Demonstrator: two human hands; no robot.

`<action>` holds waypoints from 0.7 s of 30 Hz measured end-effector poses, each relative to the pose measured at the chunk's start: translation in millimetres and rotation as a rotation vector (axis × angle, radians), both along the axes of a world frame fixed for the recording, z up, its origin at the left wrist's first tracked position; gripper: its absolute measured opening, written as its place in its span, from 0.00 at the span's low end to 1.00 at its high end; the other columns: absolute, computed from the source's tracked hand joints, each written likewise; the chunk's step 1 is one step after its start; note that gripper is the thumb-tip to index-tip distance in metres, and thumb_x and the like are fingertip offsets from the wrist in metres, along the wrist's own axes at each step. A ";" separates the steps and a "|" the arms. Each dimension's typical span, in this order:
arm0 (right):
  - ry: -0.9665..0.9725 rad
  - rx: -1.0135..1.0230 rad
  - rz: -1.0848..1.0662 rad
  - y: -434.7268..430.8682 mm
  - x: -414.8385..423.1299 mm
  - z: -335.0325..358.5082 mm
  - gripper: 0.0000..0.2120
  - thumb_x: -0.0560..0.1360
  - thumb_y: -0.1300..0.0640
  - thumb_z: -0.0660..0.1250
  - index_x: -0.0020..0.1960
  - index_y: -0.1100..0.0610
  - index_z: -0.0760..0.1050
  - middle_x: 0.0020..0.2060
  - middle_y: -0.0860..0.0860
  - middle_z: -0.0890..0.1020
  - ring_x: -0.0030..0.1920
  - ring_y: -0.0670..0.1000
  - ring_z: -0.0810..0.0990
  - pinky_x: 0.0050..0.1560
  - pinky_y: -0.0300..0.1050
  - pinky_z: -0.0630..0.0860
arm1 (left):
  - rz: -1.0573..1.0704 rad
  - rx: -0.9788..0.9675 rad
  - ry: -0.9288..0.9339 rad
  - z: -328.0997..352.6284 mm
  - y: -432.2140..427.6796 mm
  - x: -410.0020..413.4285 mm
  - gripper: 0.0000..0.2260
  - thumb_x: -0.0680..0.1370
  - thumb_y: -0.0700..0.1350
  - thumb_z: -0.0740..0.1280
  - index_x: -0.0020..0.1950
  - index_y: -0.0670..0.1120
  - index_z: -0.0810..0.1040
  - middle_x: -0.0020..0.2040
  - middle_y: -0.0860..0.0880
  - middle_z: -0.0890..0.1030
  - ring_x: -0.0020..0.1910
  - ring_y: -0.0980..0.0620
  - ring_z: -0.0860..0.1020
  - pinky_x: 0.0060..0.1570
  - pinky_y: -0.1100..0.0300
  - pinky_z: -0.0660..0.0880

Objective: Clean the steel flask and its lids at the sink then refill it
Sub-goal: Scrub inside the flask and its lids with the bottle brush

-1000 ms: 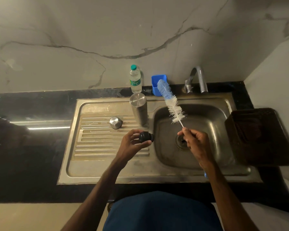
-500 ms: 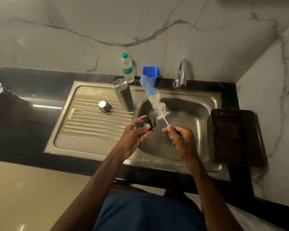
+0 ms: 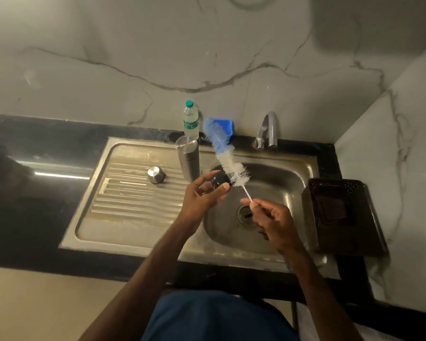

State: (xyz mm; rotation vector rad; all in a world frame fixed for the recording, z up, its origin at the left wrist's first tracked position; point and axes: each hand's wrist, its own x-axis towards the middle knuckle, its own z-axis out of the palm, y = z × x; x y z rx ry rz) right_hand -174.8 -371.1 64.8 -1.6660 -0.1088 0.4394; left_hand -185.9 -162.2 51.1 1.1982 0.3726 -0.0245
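The steel flask point(image 3: 188, 157) stands upright and uncapped on the drainboard beside the sink basin point(image 3: 276, 178). A round steel lid point(image 3: 155, 174) lies on the ribbed drainboard to its left. My left hand point(image 3: 202, 196) grips a small black inner lid point(image 3: 219, 180) over the basin's left edge. My right hand point(image 3: 272, 221) holds the thin handle of a long bottle brush point(image 3: 223, 150) with blue and white bristles. The white bristles touch the black lid.
A plastic water bottle point(image 3: 190, 120) and a blue cup point(image 3: 225, 127) stand at the back wall. The tap point(image 3: 267, 130) rises behind the basin. A dark perforated basket point(image 3: 342, 215) sits on the right counter. Black countertop point(image 3: 35, 168) stretches left.
My left hand carried the black lid from the drainboard edge to over the basin. The brush came in against the lid. The camera view shifted and tilted.
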 end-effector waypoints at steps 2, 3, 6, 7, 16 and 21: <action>-0.008 -0.006 -0.037 16.1 -4.1 6.4 0.12 0.84 0.59 0.64 0.62 0.56 0.83 0.27 0.49 0.66 0.24 0.43 0.62 0.23 0.35 0.61 | -0.045 0.053 -0.044 5.6 15.3 5.7 0.21 0.78 0.39 0.75 0.70 0.44 0.78 0.60 0.43 0.85 0.61 0.44 0.84 0.61 0.48 0.81; -0.011 -0.013 -0.052 24.4 -4.7 8.5 0.12 0.84 0.59 0.64 0.62 0.55 0.84 0.27 0.50 0.66 0.24 0.44 0.62 0.23 0.35 0.61 | -0.069 0.074 -0.059 7.9 21.8 8.4 0.21 0.78 0.38 0.75 0.70 0.44 0.78 0.60 0.44 0.86 0.61 0.45 0.84 0.61 0.49 0.81; -0.046 -0.079 -0.113 43.9 -0.2 11.9 0.11 0.84 0.59 0.65 0.61 0.55 0.84 0.26 0.48 0.66 0.24 0.43 0.62 0.24 0.34 0.62 | -0.113 0.121 -0.094 12.7 38.8 13.5 0.22 0.77 0.36 0.75 0.70 0.44 0.78 0.60 0.44 0.86 0.60 0.46 0.84 0.60 0.51 0.81; -0.063 -0.094 -0.124 50.4 1.8 14.0 0.11 0.84 0.59 0.65 0.61 0.55 0.84 0.25 0.47 0.66 0.24 0.42 0.62 0.24 0.34 0.62 | -0.102 0.139 -0.110 13.4 44.1 16.0 0.21 0.77 0.36 0.75 0.69 0.44 0.79 0.59 0.45 0.86 0.59 0.46 0.85 0.60 0.51 0.82; -0.133 -0.218 -0.062 52.5 24.8 16.0 0.11 0.84 0.56 0.64 0.59 0.51 0.85 0.24 0.44 0.67 0.24 0.44 0.64 0.25 0.37 0.62 | 0.058 0.205 -0.130 5.9 47.5 38.7 0.18 0.78 0.42 0.76 0.67 0.44 0.80 0.58 0.44 0.86 0.58 0.44 0.85 0.60 0.41 0.81; -0.234 -0.241 -0.057 28.4 45.2 18.8 0.11 0.84 0.56 0.64 0.59 0.50 0.85 0.23 0.43 0.69 0.24 0.44 0.65 0.27 0.39 0.64 | 0.100 0.268 -0.144 15.1 33.6 53.4 0.19 0.77 0.48 0.77 0.66 0.48 0.81 0.60 0.46 0.85 0.59 0.46 0.85 0.58 0.42 0.82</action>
